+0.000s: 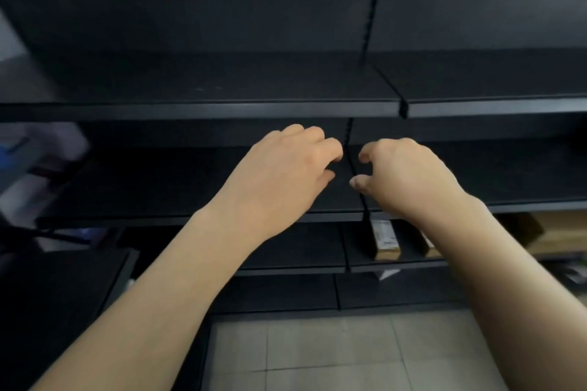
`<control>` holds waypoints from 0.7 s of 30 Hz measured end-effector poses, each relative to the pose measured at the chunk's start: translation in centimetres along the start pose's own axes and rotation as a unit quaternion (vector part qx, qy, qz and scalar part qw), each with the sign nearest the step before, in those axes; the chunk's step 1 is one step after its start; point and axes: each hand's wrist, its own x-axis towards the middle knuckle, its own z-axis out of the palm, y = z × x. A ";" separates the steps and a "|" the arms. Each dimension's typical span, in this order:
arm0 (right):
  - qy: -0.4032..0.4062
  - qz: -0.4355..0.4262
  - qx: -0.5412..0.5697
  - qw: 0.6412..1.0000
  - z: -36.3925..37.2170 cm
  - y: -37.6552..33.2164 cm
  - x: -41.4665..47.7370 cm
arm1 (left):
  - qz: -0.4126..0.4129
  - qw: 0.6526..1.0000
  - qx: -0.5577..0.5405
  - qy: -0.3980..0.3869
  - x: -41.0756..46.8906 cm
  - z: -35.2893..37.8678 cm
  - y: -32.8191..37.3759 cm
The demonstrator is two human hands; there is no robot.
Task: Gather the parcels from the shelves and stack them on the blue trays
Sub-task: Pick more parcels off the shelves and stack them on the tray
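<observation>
Black shelf (pixel 143 184) under left hand (pixel 286 178) and right hand (pixel 409 178), fingers loosely curled, empty.

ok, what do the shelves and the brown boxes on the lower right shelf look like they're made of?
Shelves: likely painted sheet metal; dark matte finish, thin folded front lip, slotted upright between the bays. Boxes: likely cardboard; dull tan faces, square edges, white printed labels stuck on. The blur leaves both unconfirmed.
</observation>
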 end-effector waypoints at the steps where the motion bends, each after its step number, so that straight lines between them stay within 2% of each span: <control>1: -0.004 0.026 0.001 1.000 -0.1 1.8 -0.6 | 0.012 1.000 -0.011 -0.005 1.0 0.9 1.2; 6: -0.002 0.112 -0.007 0.994 -0.9 10.8 -3.2 | 0.053 0.997 -0.046 -0.039 5.5 4.9 7.9; 12: -0.015 0.153 -0.005 0.988 -1.7 21.1 -5.3 | 0.054 0.992 -0.061 -0.091 9.8 10.1 16.4; 18: -0.049 0.118 0.011 0.992 -0.1 28.6 -4.5 | 0.006 0.990 -0.067 -0.126 12.7 15.5 21.9; 21: -0.040 0.098 0.024 0.994 0.8 31.2 -3.5 | -0.027 0.987 -0.074 -0.144 14.0 17.4 22.9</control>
